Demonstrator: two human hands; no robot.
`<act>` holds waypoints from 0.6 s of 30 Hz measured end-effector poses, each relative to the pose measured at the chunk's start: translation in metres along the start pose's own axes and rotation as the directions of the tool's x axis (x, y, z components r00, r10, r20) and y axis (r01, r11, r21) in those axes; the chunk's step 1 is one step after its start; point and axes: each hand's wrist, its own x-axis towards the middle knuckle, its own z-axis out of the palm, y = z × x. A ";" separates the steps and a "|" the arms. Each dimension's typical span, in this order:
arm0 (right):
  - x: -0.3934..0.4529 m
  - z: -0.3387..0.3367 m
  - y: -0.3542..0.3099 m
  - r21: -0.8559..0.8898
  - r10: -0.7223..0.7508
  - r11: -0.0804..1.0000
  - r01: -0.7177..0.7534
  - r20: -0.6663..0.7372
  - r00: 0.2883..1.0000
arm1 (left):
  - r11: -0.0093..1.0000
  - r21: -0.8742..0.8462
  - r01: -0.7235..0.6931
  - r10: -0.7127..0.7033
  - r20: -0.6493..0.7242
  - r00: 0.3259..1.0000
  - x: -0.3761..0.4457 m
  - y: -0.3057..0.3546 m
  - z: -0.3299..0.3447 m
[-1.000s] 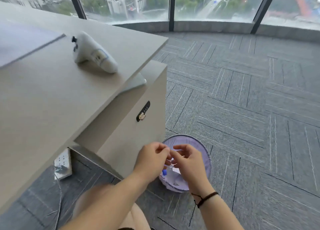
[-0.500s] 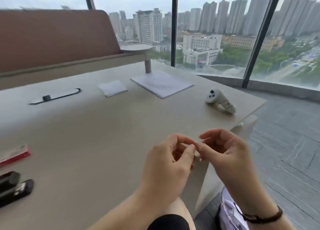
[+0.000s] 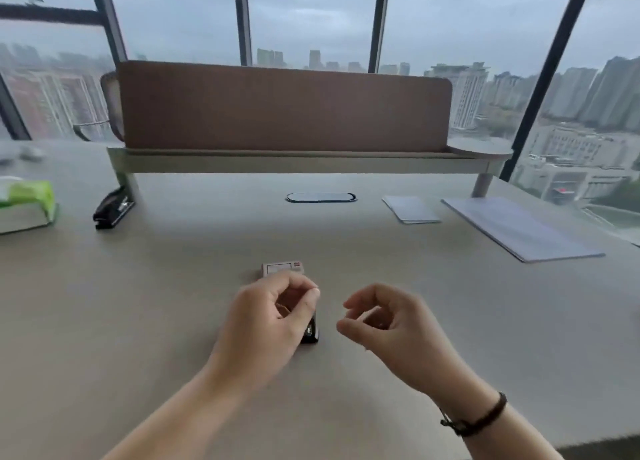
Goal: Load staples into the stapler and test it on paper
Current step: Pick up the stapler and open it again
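Far left there's a green tissue pack (image 3: 26, 200) and a black hole punch (image 3: 112, 210) — neither is part of this. Mid-desk, the left hand (image 3: 266, 324) hovers with thumb and finger pinched, can't tell if anything's in there. It half covers the black stapler (image 3: 310, 331), with the staple box (image 3: 283, 268) just behind. The right hand (image 3: 391, 324) is loosely curled and empty. Paper (image 3: 519, 229) waits far right. Looks like loading hasn't started — next up, probably opening the stapler.

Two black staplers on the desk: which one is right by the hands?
The small black stapler partly hidden under the left hand; the other stapler lies far left beside the tissue pack.
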 end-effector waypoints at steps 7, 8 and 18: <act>0.040 0.034 -0.010 -0.338 0.006 0.938 0.077 0.238 0.971 | 0.953 0.303 0.017 -0.122 0.332 0.935 0.013 -0.047 -0.039; 0.044 0.036 -0.011 -0.357 -0.001 0.929 0.100 0.266 0.964 | 0.953 0.302 0.011 -0.132 0.385 0.913 0.014 -0.050 -0.042; 0.071 0.047 -0.009 -0.351 -0.036 0.919 0.179 0.376 0.926 | 0.973 0.219 0.080 -0.175 0.464 0.868 0.038 -0.067 -0.056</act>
